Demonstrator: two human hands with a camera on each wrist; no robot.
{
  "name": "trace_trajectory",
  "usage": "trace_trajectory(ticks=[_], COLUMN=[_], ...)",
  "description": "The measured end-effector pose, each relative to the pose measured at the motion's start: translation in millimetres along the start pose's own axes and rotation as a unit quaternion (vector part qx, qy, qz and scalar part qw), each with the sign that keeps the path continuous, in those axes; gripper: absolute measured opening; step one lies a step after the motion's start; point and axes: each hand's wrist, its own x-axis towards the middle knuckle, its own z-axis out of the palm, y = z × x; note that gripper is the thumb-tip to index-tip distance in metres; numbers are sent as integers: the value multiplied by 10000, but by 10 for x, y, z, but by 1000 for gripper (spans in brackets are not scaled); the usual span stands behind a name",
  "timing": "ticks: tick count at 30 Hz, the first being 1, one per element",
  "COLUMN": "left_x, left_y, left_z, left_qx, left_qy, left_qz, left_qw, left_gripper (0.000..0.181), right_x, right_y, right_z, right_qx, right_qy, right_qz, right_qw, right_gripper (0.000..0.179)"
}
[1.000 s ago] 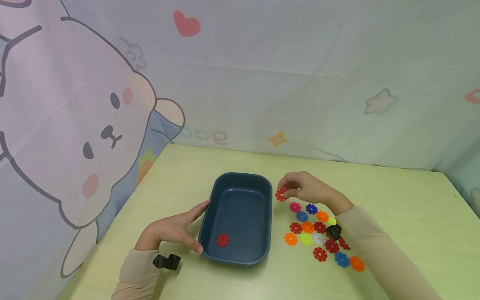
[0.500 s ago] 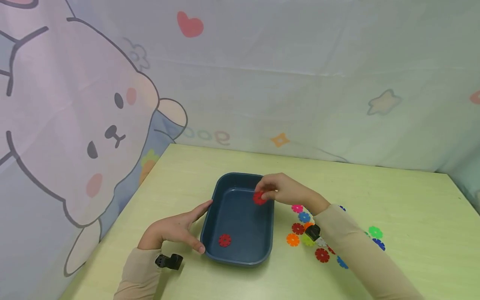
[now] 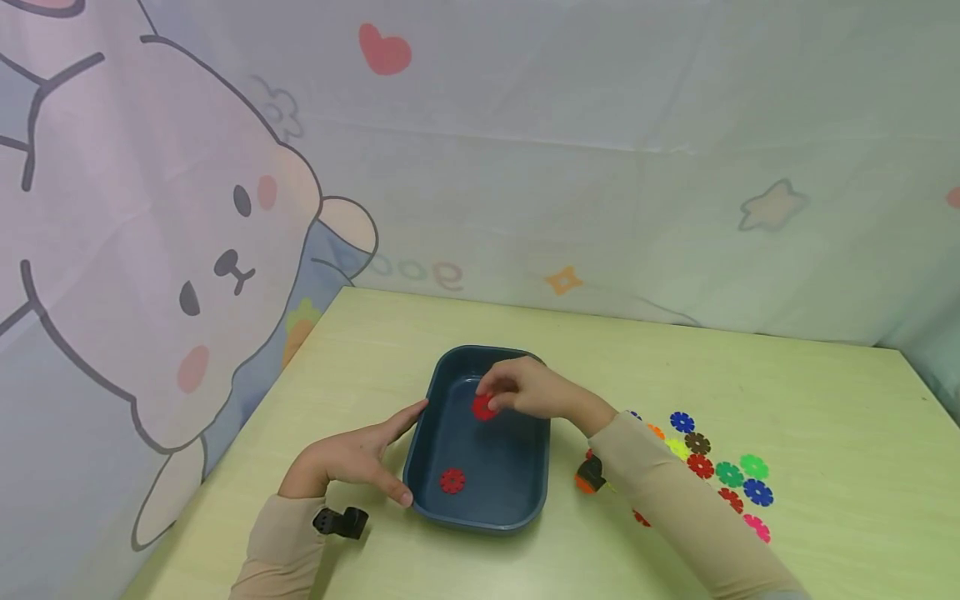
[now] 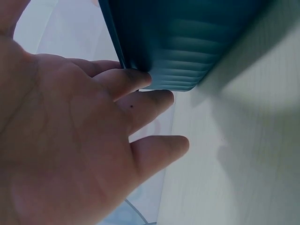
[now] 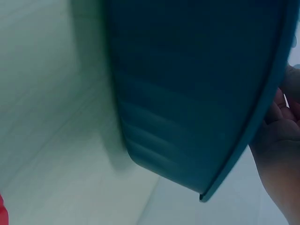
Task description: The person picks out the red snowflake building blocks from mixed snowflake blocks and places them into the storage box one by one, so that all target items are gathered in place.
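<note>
Over the far part of a dark blue rectangular tray (image 3: 480, 525), my right hand (image 3: 532, 390) pinches a red notched plastic disc (image 3: 483, 407) between thumb and fingers. Another red notched disc (image 3: 452, 481) lies flat on the tray floor near its front. My left hand (image 3: 348, 458) rests against the tray's left side, thumb near the front corner and a finger at the rim. In the left wrist view its fingers (image 4: 145, 108) are mostly straight beside the tray's ribbed outer wall (image 4: 183, 51). The tray's wall hides most of my right hand (image 5: 281, 136) in the right wrist view.
Several loose notched discs, such as a brown disc (image 3: 697, 442), a green disc (image 3: 729, 474) and a blue disc (image 3: 758, 492), lie right of the tray, partly behind my right sleeve (image 3: 675, 492). A printed cloth (image 3: 600, 167) hangs behind the pale table (image 3: 390, 333).
My right hand has carried the red disc leftward from beside the tray, across its right rim, to above its interior. My left hand keeps its place at the tray's left side.
</note>
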Motion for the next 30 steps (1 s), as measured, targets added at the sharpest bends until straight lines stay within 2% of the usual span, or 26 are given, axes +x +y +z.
trace_trajectory(ticks=[7, 14, 22, 30], left_x=[-5, -17, -14, -12], left_y=[4, 10, 7, 7], left_z=[-3, 0, -3, 0], left_qx=[113, 157, 107, 57], left_qy=[40, 52, 57, 57], left_qz=[-46, -37, -44, -86], left_qw=[9999, 9999, 9999, 9999], left_gripper=[123, 122, 123, 124], right_x=[80, 153, 235, 271], right_y=[27, 57, 108, 87], right_z=[130, 233, 337, 451], right_qx=[79, 293, 230, 312], right_qy=[-136, -367, -568, -850], right_qz=[112, 388, 358, 520], right_qw=[9998, 9981, 9975, 9945], right_gripper=[18, 17, 15, 16])
